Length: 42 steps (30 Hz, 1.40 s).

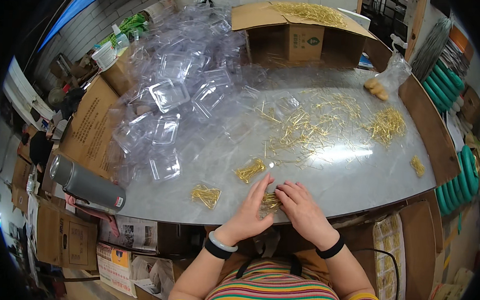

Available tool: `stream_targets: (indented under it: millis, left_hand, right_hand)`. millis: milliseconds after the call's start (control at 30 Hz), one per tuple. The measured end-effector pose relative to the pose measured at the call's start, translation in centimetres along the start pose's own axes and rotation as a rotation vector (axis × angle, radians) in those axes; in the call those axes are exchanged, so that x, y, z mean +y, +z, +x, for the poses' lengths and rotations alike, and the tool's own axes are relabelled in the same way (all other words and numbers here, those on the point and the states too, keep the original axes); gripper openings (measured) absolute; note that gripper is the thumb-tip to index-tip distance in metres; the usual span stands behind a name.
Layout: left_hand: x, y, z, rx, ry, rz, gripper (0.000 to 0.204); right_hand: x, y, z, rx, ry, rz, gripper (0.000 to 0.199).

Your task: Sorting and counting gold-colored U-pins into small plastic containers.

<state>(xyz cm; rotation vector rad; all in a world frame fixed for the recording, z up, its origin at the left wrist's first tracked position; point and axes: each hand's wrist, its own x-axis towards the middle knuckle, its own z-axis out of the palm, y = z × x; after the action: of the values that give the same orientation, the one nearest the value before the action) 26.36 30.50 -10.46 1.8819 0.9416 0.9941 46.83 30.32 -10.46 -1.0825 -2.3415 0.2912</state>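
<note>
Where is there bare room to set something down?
Bare tabletop lies between the right hand and the rightmost gold bundle; a smaller patch between the clear containers and the gold cluster beyond the left hand. Crowded: upper left with containers, centre-right with loose gold wires.

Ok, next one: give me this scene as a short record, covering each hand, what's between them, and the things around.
Left hand: left hand, at the left of a small wire bundle
Right hand: right hand, fingers at the bundle's right
Nearby: two gold bundles
Beyond: loose gold wires scattered on the table
Left side: heaped clear plastic boxes, gray bottle
</note>
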Motion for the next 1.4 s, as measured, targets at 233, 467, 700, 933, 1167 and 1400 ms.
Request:
stream_targets:
  millis: [233, 467, 700, 933, 1167, 1400]
  left_hand:
    - [1.6, -1.4, -2.0, 0.014, -0.048, 0.373, 0.075]
    - [2.0, -0.1, -0.7, 0.034, 0.002, 0.566, 0.056]
    - [1.7, 2.2, -0.5, 0.174, -0.074, 0.572, 0.049]
    - [2.9, 0.2, -1.0, 0.045, -0.088, 0.439, 0.06]
    - [0.7, 1.7, -0.1, -0.086, 0.069, 0.475, 0.065]
    - [0.4, 2.6, -0.3, 0.041, 0.06, 0.459, 0.061]
  right_hand:
    - [0.1, -0.1, -0.4, 0.042, -0.002, 0.065, 0.044]
    - [0.0, -0.8, -0.7, 0.047, -0.045, 0.036, 0.049]
    - [-0.8, -0.5, -0.7, 0.074, 0.04, 0.117, 0.051]
    - [-0.3, -0.7, -0.8, 0.022, 0.049, 0.131, 0.056]
    - [-1.1, -0.1, -1.4, 0.135, 0.152, 0.339, 0.073]
    - [-1.1, -1.0, -0.6, 0.077, 0.204, 0.563, 0.086]
